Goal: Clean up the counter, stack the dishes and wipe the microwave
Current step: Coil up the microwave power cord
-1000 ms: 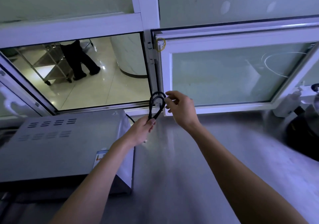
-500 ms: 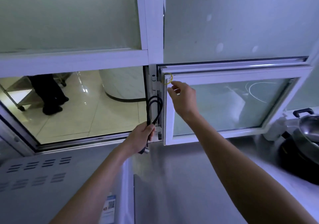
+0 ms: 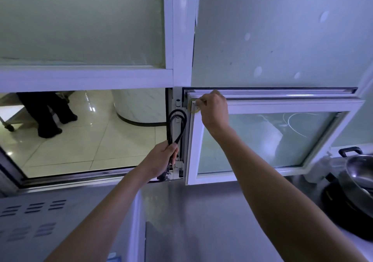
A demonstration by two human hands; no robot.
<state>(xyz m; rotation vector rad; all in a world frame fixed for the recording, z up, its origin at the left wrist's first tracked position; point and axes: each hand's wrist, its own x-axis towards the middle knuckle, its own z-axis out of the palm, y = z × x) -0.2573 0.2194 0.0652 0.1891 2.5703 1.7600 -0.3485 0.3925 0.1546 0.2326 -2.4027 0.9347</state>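
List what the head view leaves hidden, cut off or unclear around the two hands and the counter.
- Fingertips of the right hand: curled behind the hand at the yellow rubber band on the window frame; the grip itself is hidden.
- Black power cord: its plug end is blurred under the left hand.
- Microwave: front cut off by the bottom edge.
- Wok: cut off by the right edge.
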